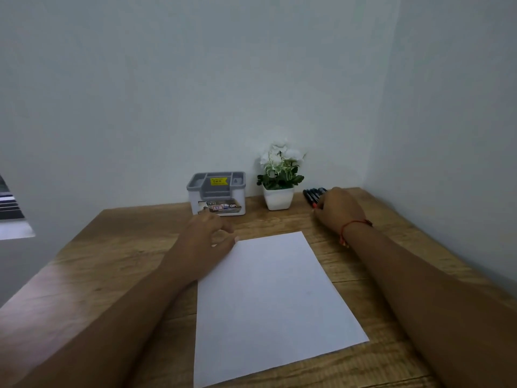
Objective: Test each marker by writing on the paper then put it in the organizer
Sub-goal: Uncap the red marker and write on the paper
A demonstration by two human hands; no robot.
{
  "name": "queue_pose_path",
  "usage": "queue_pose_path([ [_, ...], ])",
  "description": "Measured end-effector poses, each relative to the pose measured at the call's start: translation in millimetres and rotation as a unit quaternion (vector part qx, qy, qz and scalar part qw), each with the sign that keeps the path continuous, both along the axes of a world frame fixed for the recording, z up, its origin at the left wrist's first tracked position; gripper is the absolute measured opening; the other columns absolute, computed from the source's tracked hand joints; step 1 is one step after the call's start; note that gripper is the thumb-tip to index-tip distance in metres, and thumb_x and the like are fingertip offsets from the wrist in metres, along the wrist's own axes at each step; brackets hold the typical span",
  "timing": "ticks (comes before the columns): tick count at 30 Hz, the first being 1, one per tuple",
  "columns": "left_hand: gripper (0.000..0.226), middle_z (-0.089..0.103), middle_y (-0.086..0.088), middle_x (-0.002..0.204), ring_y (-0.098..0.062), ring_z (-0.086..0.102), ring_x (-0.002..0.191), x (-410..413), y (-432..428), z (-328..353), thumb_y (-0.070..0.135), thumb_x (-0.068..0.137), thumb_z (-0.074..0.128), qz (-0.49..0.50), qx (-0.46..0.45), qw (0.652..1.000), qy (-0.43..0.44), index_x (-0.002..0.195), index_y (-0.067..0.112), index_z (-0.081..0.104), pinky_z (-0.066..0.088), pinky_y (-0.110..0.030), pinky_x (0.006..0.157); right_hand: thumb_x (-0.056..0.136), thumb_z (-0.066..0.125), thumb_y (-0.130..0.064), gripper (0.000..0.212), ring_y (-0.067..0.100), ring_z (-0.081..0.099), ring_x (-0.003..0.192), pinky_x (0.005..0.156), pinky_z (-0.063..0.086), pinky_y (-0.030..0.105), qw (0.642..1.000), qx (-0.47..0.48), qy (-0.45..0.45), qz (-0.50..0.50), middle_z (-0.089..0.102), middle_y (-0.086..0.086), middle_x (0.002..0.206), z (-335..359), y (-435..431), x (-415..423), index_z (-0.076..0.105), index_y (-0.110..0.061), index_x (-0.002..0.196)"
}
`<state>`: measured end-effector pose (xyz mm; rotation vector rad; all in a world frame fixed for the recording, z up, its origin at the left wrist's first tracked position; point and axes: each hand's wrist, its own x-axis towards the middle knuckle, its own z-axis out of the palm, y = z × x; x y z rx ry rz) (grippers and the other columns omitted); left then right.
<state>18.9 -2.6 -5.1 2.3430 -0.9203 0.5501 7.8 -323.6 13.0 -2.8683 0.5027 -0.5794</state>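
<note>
Right hand (340, 210): reaches to the far right of the bench (117, 247), knuckles up and fingers curled down at the near ends of the markers (314, 194). Whether it has closed on one cannot be told, since the fingertips are hidden under the hand. A red thread (354, 224) circles the wrist.
Left hand (208, 233): loosely open and holding nothing. Its fingers rest at the far left corner of the paper (274, 301), apparently steadying it.
Markers: a small row of dark barrels lying flat, just right of the plant pot (278, 198). Their long axes run away from the person and slightly leftward, with one red tip showing at the near end beside the right hand.
Key relation: the markers sit directly under and beyond the right hand and well apart from the left, so the pick-up looks like the right hand's job. A marker would then travel back and leftward to the paper.
Paper: blank, lying between the two forearms, with no marks seen yet.
Organizer (216, 193): grey and white, against the wall left of the plant, just beyond the left hand. No marker shows in it.
Progress: judged to be the very start.
</note>
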Motion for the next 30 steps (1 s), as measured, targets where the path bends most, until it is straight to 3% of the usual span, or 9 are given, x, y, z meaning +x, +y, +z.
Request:
queue_pose_path([
  [7,0.012,0.062,0.007,0.098,-0.009,0.053,0.094,-10,-1,5,0.036,0.085,0.068,0.012,-0.013,1.0,0.01,0.092,0.027,0.07,0.037,-0.022,0.078,0.085,0.065,-0.04,0.031,0.023,0.066,0.084,0.068,0.057,0.032,0.999,-0.023,0.013,-0.027,0.068,0.006,0.095,1,8,-5,0.075,-0.015,0.1],
  [14,0.015,0.063,0.007,0.1,-0.007,0.053,0.093,-13,-1,8,0.038,0.085,0.066,0.016,-0.013,0.999,0.032,0.094,0.027,0.07,0.041,-0.022,0.076,0.084,0.068,-0.044,0.034,0.019,0.058,0.076,0.061,0.048,0.029,0.996,-0.025,0.054,-0.062,0.057,0.001,0.083,8,21,-13,0.067,-0.013,0.1],
  [17,0.018,0.063,0.008,0.101,-0.007,0.052,0.095,-15,0,10,0.038,0.085,0.066,0.02,-0.023,0.999,0.044,0.097,0.025,0.07,0.038,-0.018,0.074,0.083,0.067,-0.056,0.045,0.015,0.052,0.063,0.049,0.036,0.025,0.995,0.049,0.045,-0.076,0.054,0.001,0.072,23,21,-21,0.064,-0.013,0.095],
  [19,0.016,0.061,0.009,0.101,-0.004,0.051,0.094,-17,0,12,0.036,0.086,0.066,0.021,-0.035,0.998,0.053,0.098,0.026,0.07,0.038,-0.019,0.075,0.083,0.07,-0.049,0.039,0.013,0.047,0.054,0.045,0.031,0.022,0.982,0.163,0.073,-0.055,0.052,0.001,0.066,38,16,-28,0.062,-0.012,0.089],
  [21,0.01,0.061,0.011,0.099,0.002,0.051,0.092,-20,-1,14,0.035,0.087,0.065,0.022,-0.053,0.997,0.058,0.095,0.03,0.067,0.038,-0.016,0.074,0.084,0.072,-0.035,0.025,0.009,0.04,0.048,0.041,0.028,0.018,0.921,0.379,0.094,-0.002,0.051,0.0,0.063,48,10,-38,0.061,-0.013,0.081],
  [24,0.004,0.061,0.013,0.095,0.005,0.052,0.091,-26,-3,17,0.034,0.088,0.063,0.027,-0.088,0.994,0.066,0.091,0.032,0.064,0.039,-0.015,0.072,0.088,0.073,-0.023,0.016,0.001,0.042,0.04,0.032,0.03,0.011,0.761,0.634,0.118,0.072,0.052,-0.004,0.061,53,8,-54,0.063,-0.013,0.082],
  [27,0.002,0.063,0.014,0.091,0.005,0.055,0.089,-32,-6,19,0.033,0.089,0.063,0.021,-0.117,0.99,0.074,0.089,0.033,0.065,0.043,-0.013,0.07,0.084,0.073,-0.015,0.013,0.002,0.053,0.038,0.032,0.041,0.01,0.655,0.727,0.154,0.134,0.058,0.0,0.063,55,17,-63,0.066,-0.006,0.08],
  [28,0.003,0.065,0.014,0.091,0.005,0.056,0.088,-34,-7,19,0.033,0.089,0.063,0.015,-0.129,0.988,0.084,0.089,0.032,0.066,0.042,-0.01,0.069,0.082,0.073,-0.013,0.012,0.004,0.058,0.041,0.034,0.044,0.011,0.635,0.739,0.164,0.156,0.062,0.003,0.063,55,25,-65,0.069,-0.002,0.079],
  [30,0.006,0.066,0.013,0.091,0.004,0.057,0.088,-37,-9,20,0.034,0.089,0.062,0.003,-0.148,0.982,0.114,0.09,0.032,0.067,0.041,-0.008,0.069,0.084,0.071,-0.007,0.01,0.006,0.065,0.047,0.036,0.048,0.013,0.629,0.734,0.168,0.192,0.07,0.009,0.07,53,45,-68,0.073,-0.001,0.076],
])
